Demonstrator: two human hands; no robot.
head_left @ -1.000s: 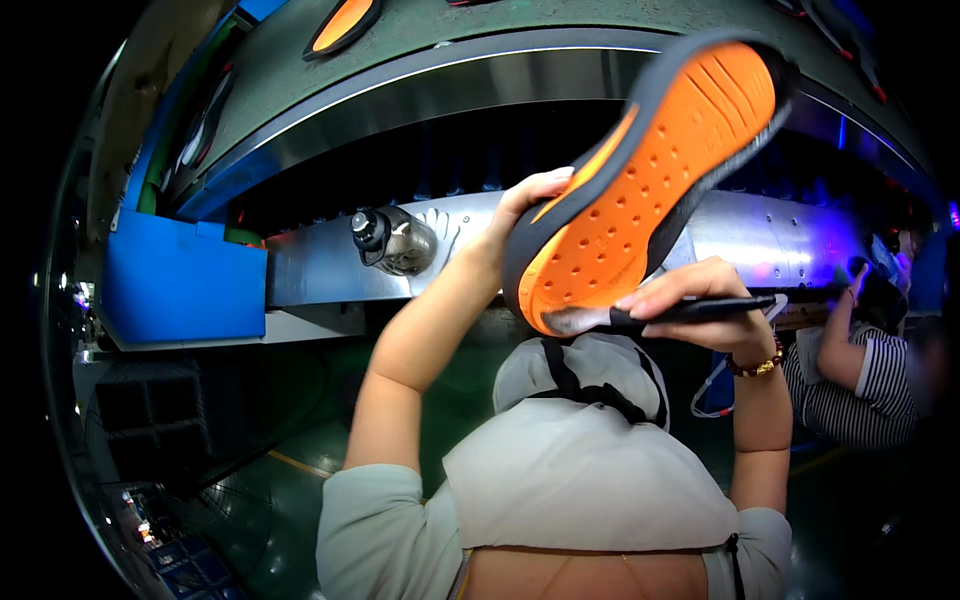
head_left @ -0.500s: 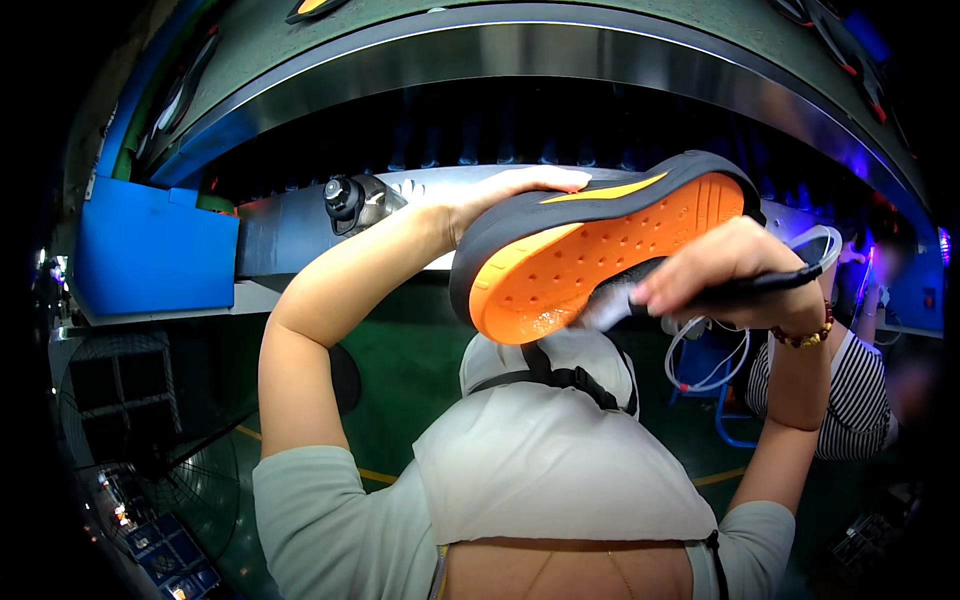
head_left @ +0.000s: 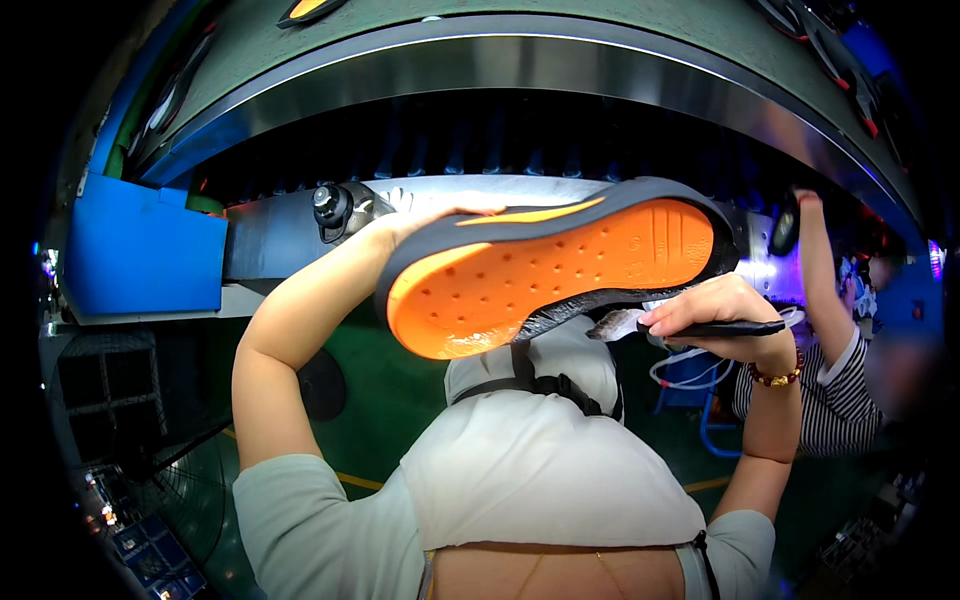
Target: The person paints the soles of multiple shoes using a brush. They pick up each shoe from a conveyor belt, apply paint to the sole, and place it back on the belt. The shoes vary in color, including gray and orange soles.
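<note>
Seemingly midway: the left hand clasps the shoe sole from behind, centre frame; the right hand at three o'clock pinches a brush against its wet, shiny lower edge, the remainder apparently uncoated.

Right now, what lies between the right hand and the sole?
Head view: only the brush held in the right hand; its bristle tip meets the sole's lower edge.
</note>
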